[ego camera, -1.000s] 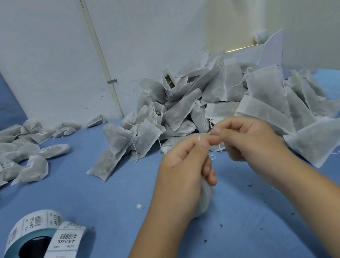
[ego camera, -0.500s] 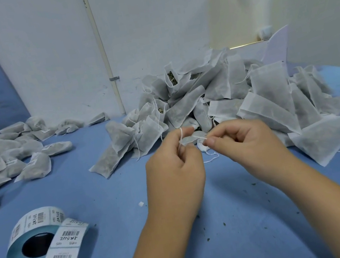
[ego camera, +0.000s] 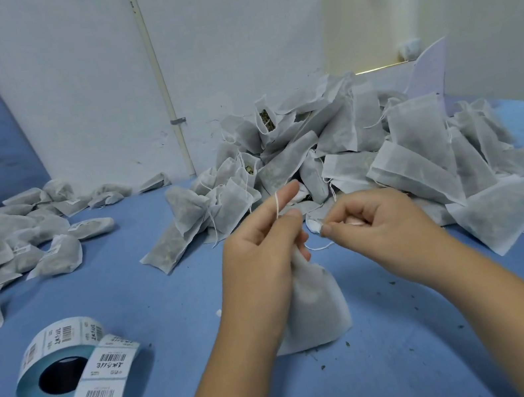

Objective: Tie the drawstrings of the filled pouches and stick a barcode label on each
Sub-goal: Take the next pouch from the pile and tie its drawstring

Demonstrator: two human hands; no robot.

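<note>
The blue counter point(ego camera: 167, 302) carries everything, and its far right side is buried under the big heap of untied pouches point(ego camera: 417, 132), a few gaping with herb showing at the mouth. The heap slopes toward the working spot. I judge that a careless elbow or a tug on a stray string could drag one down and spill it. At the far left lie the labelled pouches point(ego camera: 61, 258), well apart from the heap, so done and undone should only get mixed if a pouch is tossed the wrong way. The label roll point(ego camera: 61, 359) lies near left with its strip trailing toward the near edge — a forearm sweeping across could crease or lift the leading labels.

The pouch point(ego camera: 315, 308) being tied stands on the counter in the middle, base down. Its neck is gathered in the left hand point(ego camera: 256, 252), whose lower fingers curl round it while the forefinger sticks up. The right hand point(ego camera: 373, 220) is closed narrow, thumb and forefinger pinching the free end. The thin drawstring point(ego camera: 277, 204) runs over the raised forefinger. If the loop slips off that fingertip before the end passes through, the knot probably fails — and too hard a pull may snap the thread or tear the thin fabric. A few crumbs point(ego camera: 322, 368) near the base suggest the fill escapes easily.
</note>
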